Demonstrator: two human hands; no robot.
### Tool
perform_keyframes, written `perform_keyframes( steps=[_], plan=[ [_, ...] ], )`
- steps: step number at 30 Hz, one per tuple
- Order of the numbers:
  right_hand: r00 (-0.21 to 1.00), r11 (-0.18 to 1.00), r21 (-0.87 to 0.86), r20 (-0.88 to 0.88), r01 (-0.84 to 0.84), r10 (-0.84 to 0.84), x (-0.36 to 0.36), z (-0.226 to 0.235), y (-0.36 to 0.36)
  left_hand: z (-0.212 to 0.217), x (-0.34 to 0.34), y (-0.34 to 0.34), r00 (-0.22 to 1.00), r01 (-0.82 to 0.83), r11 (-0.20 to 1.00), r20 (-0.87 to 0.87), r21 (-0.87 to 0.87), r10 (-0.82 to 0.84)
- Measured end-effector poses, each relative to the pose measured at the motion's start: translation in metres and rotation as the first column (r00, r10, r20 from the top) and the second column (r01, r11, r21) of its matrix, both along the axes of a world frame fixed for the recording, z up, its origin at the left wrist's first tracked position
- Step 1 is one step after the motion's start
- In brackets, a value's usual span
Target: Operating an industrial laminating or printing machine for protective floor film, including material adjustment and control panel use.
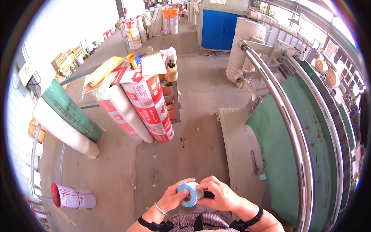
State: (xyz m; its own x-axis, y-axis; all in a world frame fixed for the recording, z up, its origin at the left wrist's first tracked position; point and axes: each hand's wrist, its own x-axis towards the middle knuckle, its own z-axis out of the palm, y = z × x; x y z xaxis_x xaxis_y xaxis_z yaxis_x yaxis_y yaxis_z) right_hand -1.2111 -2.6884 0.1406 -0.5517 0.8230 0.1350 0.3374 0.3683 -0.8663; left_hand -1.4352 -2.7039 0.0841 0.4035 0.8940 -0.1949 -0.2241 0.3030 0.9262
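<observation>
Low in the view, in front of my body, a roll of tape [188,203] with a light blue side face and a white outer surface is held between both hands. My left hand [171,198] is closed around it from the left, its thumb over the blue face near the core. On the other side, my right hand [223,196] has its fingers bent together against the roll's white outer edge. Something black shows beneath the right fingers; its kind is unclear.
On the right stands a machine with long metal bars [288,104] and green printed sheeting [288,154]. Red-and-white wrapped rolls [154,112] stand beside a cluttered stand ahead left. A white bucket [77,198] is at lower left. A dark pen-like object [182,142] lies on the floor.
</observation>
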Motion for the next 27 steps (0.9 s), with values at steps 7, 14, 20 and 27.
perform_keyframes(
  steps=[7, 14, 20, 27],
  plan=[
    [0.997, 0.989, 0.131, -0.020, 0.070, -0.068, 0.057, 0.009, 0.130, 0.015, 0.058, 0.132, 0.994, -0.050, 0.993, -0.088, 0.111, 0.060],
    [0.993, 0.985, 0.131, -0.027, 0.116, -0.113, 0.102, 0.016, 0.267, 0.014, 0.114, 0.266, 0.976, -0.138, 0.974, -0.142, 0.177, 0.164],
    [0.978, 0.943, 0.259, -0.049, 0.209, -0.203, 0.109, 0.025, 0.431, 0.038, 0.120, 0.449, 0.962, -0.070, 0.936, -0.223, 0.346, 0.155],
    [0.970, 0.891, 0.382, -0.081, 0.244, -0.231, 0.115, 0.063, 0.638, 0.091, 0.129, 0.672, 0.987, -0.079, 0.910, -0.097, 0.407, 0.129]
  ],
)
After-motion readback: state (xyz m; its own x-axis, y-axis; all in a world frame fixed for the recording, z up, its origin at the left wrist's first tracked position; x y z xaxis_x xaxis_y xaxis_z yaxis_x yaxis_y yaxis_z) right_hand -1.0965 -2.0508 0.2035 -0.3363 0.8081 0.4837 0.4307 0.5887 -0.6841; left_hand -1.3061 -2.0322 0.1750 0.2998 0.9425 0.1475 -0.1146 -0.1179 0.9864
